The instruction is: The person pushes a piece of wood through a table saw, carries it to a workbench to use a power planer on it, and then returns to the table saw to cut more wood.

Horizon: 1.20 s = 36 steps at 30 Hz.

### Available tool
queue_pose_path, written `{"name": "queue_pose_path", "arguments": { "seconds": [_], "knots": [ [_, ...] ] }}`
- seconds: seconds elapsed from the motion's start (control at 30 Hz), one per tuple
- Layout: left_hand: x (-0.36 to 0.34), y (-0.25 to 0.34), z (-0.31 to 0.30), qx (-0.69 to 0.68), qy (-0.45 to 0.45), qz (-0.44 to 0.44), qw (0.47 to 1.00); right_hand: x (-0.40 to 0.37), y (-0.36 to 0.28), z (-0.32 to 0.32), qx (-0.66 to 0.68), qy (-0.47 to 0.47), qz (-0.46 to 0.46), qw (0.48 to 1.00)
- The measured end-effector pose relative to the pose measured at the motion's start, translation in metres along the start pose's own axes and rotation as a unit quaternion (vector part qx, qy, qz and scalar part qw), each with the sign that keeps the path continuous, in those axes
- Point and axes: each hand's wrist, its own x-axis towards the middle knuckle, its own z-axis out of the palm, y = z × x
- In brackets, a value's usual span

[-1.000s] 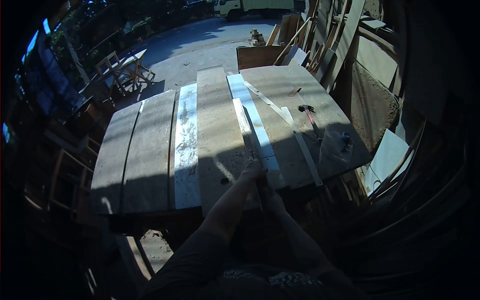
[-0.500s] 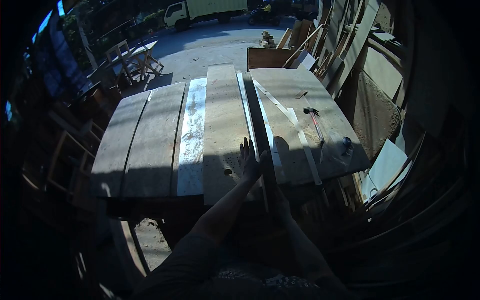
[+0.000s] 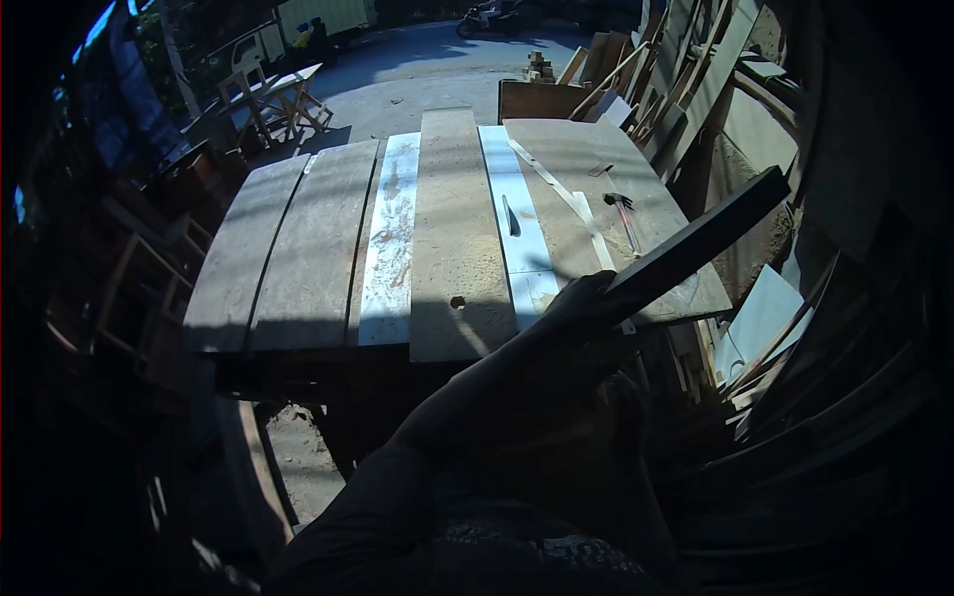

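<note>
My left hand (image 3: 582,294) is holding the beam (image 3: 701,238), its fingers curling against the wood near the lower end of the part I am seeing. The beam is slanting up and away to my right, its dark far end standing out past the right side of the table (image 3: 313,228) and crossing in front of the near right corner. My right hand (image 3: 624,392) is hanging lower, just below the near edge, where deep shadow is hiding it (I cannot tell how far open it is, or whether it is gripping anything).

On the table, the hammer (image 3: 622,221) is lying beyond the beam, head pointing away from me and handle running back towards me. A pale strip (image 3: 594,236) is lying to its left, meeting another thin strip (image 3: 542,171) at an angle. Further left, a white band (image 3: 525,248) is running along the top, a narrow dark mark showing on it, and a second, stained band (image 3: 390,238) is lying past the middle plank (image 3: 457,199). To my right, boards (image 3: 686,94) are leaning in a crowd, and out on the road a truck (image 3: 323,18) is showing.
</note>
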Motion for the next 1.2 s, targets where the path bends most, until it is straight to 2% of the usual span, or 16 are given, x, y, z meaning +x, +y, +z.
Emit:
{"name": "queue_pose_path", "arguments": {
  "seconds": [0.03, 0.07, 0.13, 0.2, 0.23, 0.27, 0.3, 0.33, 0.37, 0.43, 0.5, 0.57, 0.7, 0.77, 0.97, 1.2],
  "knots": [
    [-0.005, -0.001, 0.006, 0.124, 0.010, 0.062, 0.990, -0.001, -0.042, -0.023, -0.178, 0.100, -0.083, 0.976],
    [-0.010, -0.001, 0.011, 0.245, 0.020, 0.123, 0.961, -0.006, -0.078, -0.047, -0.347, 0.193, -0.163, 0.903],
    [-0.017, -0.003, 0.021, 0.292, -0.016, 0.099, 0.951, -0.019, -0.118, -0.098, -0.454, 0.303, -0.270, 0.793],
    [-0.008, -0.046, 0.029, 0.478, -0.020, 0.292, 0.828, -0.032, -0.129, -0.124, -0.508, 0.264, -0.248, 0.781],
    [0.001, -0.058, 0.031, 0.526, -0.095, 0.273, 0.800, -0.042, -0.132, -0.135, -0.560, 0.223, -0.226, 0.765],
    [0.005, -0.072, 0.032, 0.526, -0.097, 0.274, 0.799, -0.053, -0.132, -0.145, -0.608, 0.181, -0.202, 0.746],
    [0.008, -0.087, 0.031, 0.512, -0.093, 0.351, 0.778, -0.064, -0.130, -0.154, -0.653, 0.139, -0.177, 0.723],
    [0.011, -0.101, 0.031, 0.494, -0.087, 0.427, 0.752, -0.079, -0.104, -0.163, -0.573, 0.054, -0.004, 0.817],
    [0.015, -0.116, 0.032, 0.457, -0.110, 0.418, 0.777, -0.097, -0.066, -0.167, -0.463, -0.034, 0.169, 0.869],
    [0.015, -0.133, 0.030, 0.481, -0.136, 0.409, 0.763, -0.130, -0.026, -0.148, -0.303, -0.094, 0.189, 0.929],
    [0.014, -0.151, 0.027, 0.505, -0.160, 0.397, 0.749, -0.145, -0.047, -0.088, -0.267, -0.078, 0.201, 0.939],
    [0.013, -0.172, 0.026, 0.546, -0.197, 0.366, 0.727, -0.166, -0.013, -0.064, -0.275, -0.061, 0.260, 0.924],
    [0.005, -0.203, 0.021, 0.503, -0.205, 0.354, 0.761, -0.196, 0.053, -0.030, -0.241, -0.061, 0.286, 0.925],
    [-0.001, -0.213, 0.018, 0.504, -0.227, 0.278, 0.785, -0.191, 0.028, -0.002, -0.170, -0.023, 0.251, 0.953],
    [-0.022, -0.175, 0.001, 0.521, -0.289, 0.127, 0.793, -0.198, 0.095, 0.020, -0.076, -0.042, 0.190, 0.978],
    [-0.014, -0.180, -0.010, 0.506, -0.283, 0.077, 0.811, -0.163, 0.040, 0.049, -0.096, -0.056, 0.206, 0.972]
  ]
}}
